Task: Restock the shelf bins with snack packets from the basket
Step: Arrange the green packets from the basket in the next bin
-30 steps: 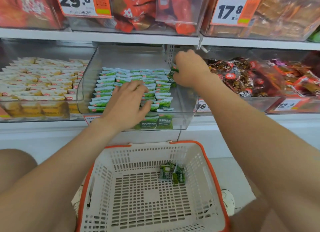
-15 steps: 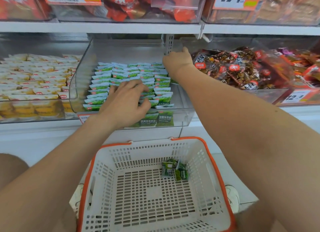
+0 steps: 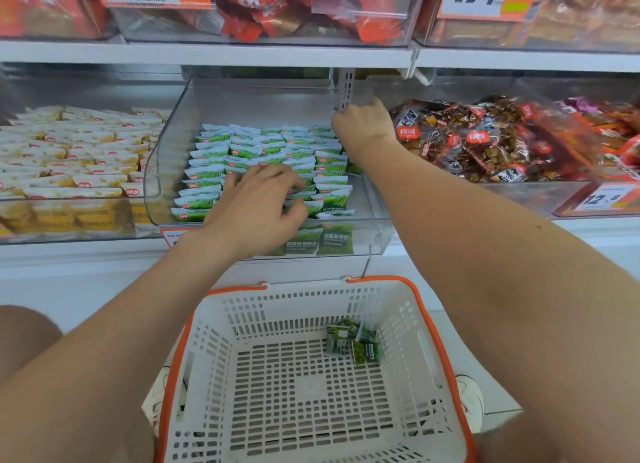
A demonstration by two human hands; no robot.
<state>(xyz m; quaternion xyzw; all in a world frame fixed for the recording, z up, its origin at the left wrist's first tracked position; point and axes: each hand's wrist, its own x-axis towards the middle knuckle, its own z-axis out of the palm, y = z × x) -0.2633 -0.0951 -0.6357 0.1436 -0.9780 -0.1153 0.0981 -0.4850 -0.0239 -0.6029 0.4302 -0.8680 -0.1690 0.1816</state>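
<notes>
**Now Tidying the Green Rows — Basket Nearly Spent**

Right, both hands are working inside the clear bin (image 3: 166,172) at twelve o'clock of the basket. The left hand (image 3: 258,208) is lying palm down over the front rows of green snack packets (image 3: 249,147), fingers spread and curling onto the packs at about one o'clock of the palm — pressing and squaring them, by the look of it, rather than lifting one out. The right hand (image 3: 363,127) is reaching deeper, up at the bin's two o'clock corner beside the slotted white divider (image 3: 344,88), and it is closed into a loose fist; whether a packet is tucked inside, I cannot tell, since the fingers are turned away from the camera.

Down at six o'clock, the white basket (image 3: 221,324) with its orange rim is holding only a small cluster of loose green packets (image 3: 353,343), sitting toward its two o'clock corner.

So the step in hand is looking like placing and neatening, with the restock well along. The next move is calling for one hand to drop back to the basket, pinch those last few packets together and slot them into the open strip on the bin's right side — gently, or the stood-up rows are going to topple.
</notes>
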